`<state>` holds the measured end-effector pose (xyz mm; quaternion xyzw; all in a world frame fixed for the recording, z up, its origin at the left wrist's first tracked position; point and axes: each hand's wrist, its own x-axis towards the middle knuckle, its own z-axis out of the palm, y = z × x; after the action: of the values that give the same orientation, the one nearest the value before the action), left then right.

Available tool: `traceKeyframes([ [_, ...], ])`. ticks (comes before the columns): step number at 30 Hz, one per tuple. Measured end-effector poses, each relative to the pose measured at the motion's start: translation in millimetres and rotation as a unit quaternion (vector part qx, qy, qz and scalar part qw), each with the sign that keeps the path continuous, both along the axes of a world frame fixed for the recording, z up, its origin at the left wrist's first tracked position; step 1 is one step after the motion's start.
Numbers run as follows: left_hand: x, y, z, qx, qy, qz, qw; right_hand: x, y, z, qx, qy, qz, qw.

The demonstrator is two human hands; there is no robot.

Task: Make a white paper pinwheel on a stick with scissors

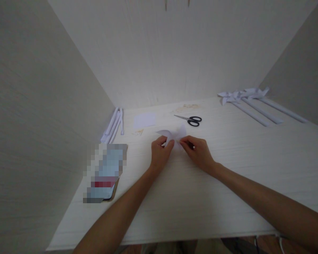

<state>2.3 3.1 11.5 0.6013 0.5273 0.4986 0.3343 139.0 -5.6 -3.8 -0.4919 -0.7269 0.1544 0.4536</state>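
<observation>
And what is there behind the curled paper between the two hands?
Just beyond the curled paper, black-handled scissors lie on the white table. The paper covers a patch of table; whether anything lies there cannot be seen.

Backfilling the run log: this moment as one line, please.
left hand: holds folded paper | right hand: at paper's right side, grip unclear | scissors: on table beyond hands | loose sheet: left of scissors

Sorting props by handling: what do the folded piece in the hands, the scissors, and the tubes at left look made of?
Folded piece: likely thin matte paper; white, with pointed, curling flaps.
Scissors: blades probably metal, being grey with a slight sheen; handles black, likely plastic, though the finish is hard to tell.
Tubes: probably rolled matte paper; white, dull, some bent.
</observation>
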Motion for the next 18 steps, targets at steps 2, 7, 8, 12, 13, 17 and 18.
traceKeyframes([
  [2, 0.5, -0.9, 0.9, 0.003, 0.006, -0.001, 1.0, 0.1, -0.2, -0.5, -0.002, -0.001, -0.002, 1.0],
  [7, 0.9, -2.3, 3.0, 0.005, 0.011, -0.01, 1.0, 1.1, -2.6, -1.9, 0.043, -0.056, 0.021, 0.997],
  [8, 1.0, -2.3, 3.2, 0.004, 0.012, -0.011, 1.0, 1.3, -3.1, -2.1, 0.05, -0.067, 0.027, 0.996],
  [12, 1.4, -2.6, 3.8, 0.008, 0.02, -0.012, 1.0, 0.5, -3.3, -1.3, 0.013, -0.033, 0.009, 0.999],
  [13, 1.5, -2.6, 3.8, 0.011, 0.022, -0.013, 1.0, 0.0, -2.8, -0.8, -0.008, -0.012, 0.003, 1.0],
  [17, 0.6, -1.0, 1.9, 0.014, 0.021, -0.021, 0.999, -1.8, 0.5, 0.1, -0.088, 0.09, 0.007, 0.992],
  [18, 0.1, -0.1, 0.7, 0.012, 0.019, -0.024, 0.999, -1.8, 1.5, -0.1, -0.1, 0.114, 0.012, 0.988],
])
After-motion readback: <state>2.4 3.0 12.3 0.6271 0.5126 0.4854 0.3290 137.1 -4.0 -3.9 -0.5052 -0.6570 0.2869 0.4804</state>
